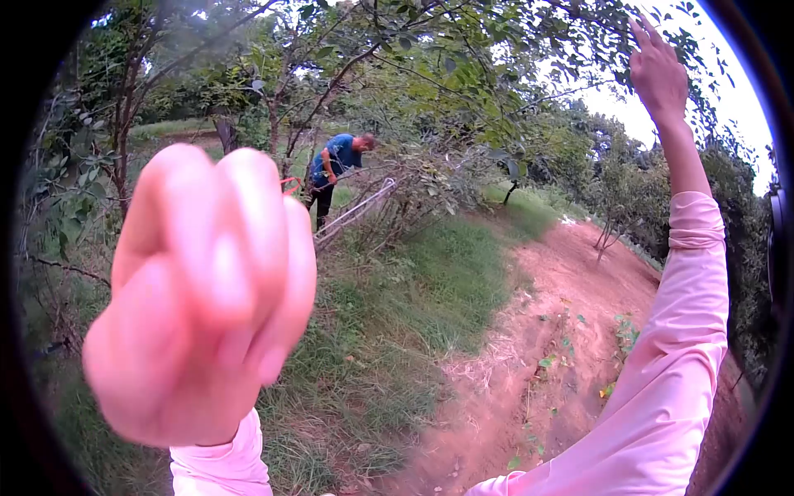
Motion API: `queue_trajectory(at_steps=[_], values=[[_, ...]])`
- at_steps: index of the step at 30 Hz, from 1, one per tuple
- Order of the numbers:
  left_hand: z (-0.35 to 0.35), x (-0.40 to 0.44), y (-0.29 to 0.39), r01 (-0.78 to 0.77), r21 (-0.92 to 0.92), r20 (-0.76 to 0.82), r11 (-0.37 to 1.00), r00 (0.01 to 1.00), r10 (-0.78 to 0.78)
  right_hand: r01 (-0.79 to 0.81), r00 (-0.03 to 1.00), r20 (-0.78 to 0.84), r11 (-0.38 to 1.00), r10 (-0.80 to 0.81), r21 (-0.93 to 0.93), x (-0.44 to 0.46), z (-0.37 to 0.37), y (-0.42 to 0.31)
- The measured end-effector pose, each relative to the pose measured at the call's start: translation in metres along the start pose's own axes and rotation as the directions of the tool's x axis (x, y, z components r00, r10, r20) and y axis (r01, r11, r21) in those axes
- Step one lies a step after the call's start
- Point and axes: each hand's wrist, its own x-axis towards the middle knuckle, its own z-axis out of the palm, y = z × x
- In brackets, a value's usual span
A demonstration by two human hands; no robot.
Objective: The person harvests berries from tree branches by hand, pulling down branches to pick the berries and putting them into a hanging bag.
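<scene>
Close to the camera on the left, my left hand [207, 298] is raised with its fingers curled in toward the palm. A bit of red material [291, 185] shows just past its knuckles; what the fingers hold, if anything, is hidden. My right hand [660, 76] reaches up at the upper right, fingers extended among the leaves of a branch [604, 25]. Nothing can be made out in its grasp. Both arms wear pink sleeves [662, 372].
A person in a blue shirt [335, 161] bends over beside shrubs at the centre left. Pale sticks [360, 207] slant near them. Grass [455, 264] borders a reddish dirt slope [571, 289]. Trees stand behind, and branches hang overhead.
</scene>
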Motion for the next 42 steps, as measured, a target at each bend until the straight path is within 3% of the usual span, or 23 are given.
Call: queue_trajectory(at_steps=[2,4,8,11,12,14,15,16,20,22,26,29,32,33,36,39,40,42], values=[[-0.025,0.015,-0.013,-0.028,0.303,-0.284,0.953,0.952,0.119,-0.072,0.988,0.129,0.995,0.081,-0.070,0.006,-0.008,-0.009],[-0.053,0.045,-0.030,-0.105,0.601,-0.430,0.792,0.794,0.431,-0.124,0.985,0.108,0.987,0.134,-0.101,0.007,0.003,-0.006],[-0.159,0.101,-0.054,-0.099,0.889,-0.269,0.447,0.676,0.686,-0.138,0.982,0.102,0.974,0.158,-0.180,0.015,-0.001,-0.003],[-0.191,0.144,-0.069,-0.026,0.953,-0.191,0.301,0.720,0.667,-0.108,0.984,0.124,0.979,0.130,-0.171,0.022,-0.006,0.005],[-0.191,0.160,-0.073,-0.014,0.986,-0.104,0.167,0.725,0.681,-0.055,0.996,0.060,0.990,0.063,-0.131,0.023,-0.009,0.006],[-0.188,0.194,-0.083,-0.127,0.992,0.088,0.011,0.742,0.665,-0.082,0.974,0.189,0.971,0.126,-0.225,0.029,-0.021,-0.001],[-0.184,0.211,-0.088,-0.171,0.984,0.160,-0.046,0.747,0.645,-0.080,0.973,0.191,0.964,0.131,-0.254,0.029,-0.016,0.002],[-0.179,0.227,-0.094,-0.213,0.972,0.229,-0.101,0.749,0.622,-0.002,0.996,0.083,0.954,0.029,-0.299,0.024,-0.001,0.015],[-0.167,0.290,-0.120,-0.292,0.909,0.410,-0.296,0.750,0.519,0.061,0.992,0.127,0.928,-0.015,-0.368,0.015,-0.016,-0.003],[-0.166,0.317,-0.133,-0.309,0.897,0.435,-0.317,0.748,0.501,0.077,0.985,0.172,0.922,-0.011,-0.381,0.016,-0.029,-0.017],[-0.164,0.341,-0.149,-0.258,0.892,0.403,-0.371,0.826,0.394,0.111,0.994,0.051,0.909,-0.099,-0.401,0.004,-0.029,-0.018],[-0.165,0.344,-0.161,-0.223,0.891,0.357,-0.396,0.883,0.305,0.146,0.980,0.184,0.906,-0.078,-0.397,-0.010,-0.039,-0.021],[-0.164,0.348,-0.175,-0.266,0.856,0.431,-0.444,0.841,0.327,0.082,0.977,0.213,0.943,-0.012,-0.324,-0.029,-0.063,-0.039],[-0.160,0.349,-0.177,-0.250,0.849,0.413,-0.465,0.863,0.291,0.109,0.990,0.116,0.946,-0.077,-0.305,-0.041,-0.061,-0.034],[-0.150,0.353,-0.183,-0.275,0.836,0.438,-0.476,0.855,0.276,0.070,0.963,0.269,0.960,0.005,-0.270,-0.073,-0.084,-0.040],[-0.135,0.353,-0.190,-0.313,0.823,0.491,-0.475,0.812,0.316,0.004,0.984,0.180,0.991,0.019,-0.131,-0.117,-0.110,-0.055],[-0.129,0.351,-0.192,-0.328,0.818,0.508,-0.473,0.797,0.327,-0.006,0.993,0.118,0.997,0.014,-0.070,-0.133,-0.116,-0.059],[-0.115,0.342,-0.194,-0.353,0.858,0.477,-0.372,0.818,0.323,-0.099,0.981,0.171,0.995,0.095,0.013,-0.162,-0.138,-0.072]])
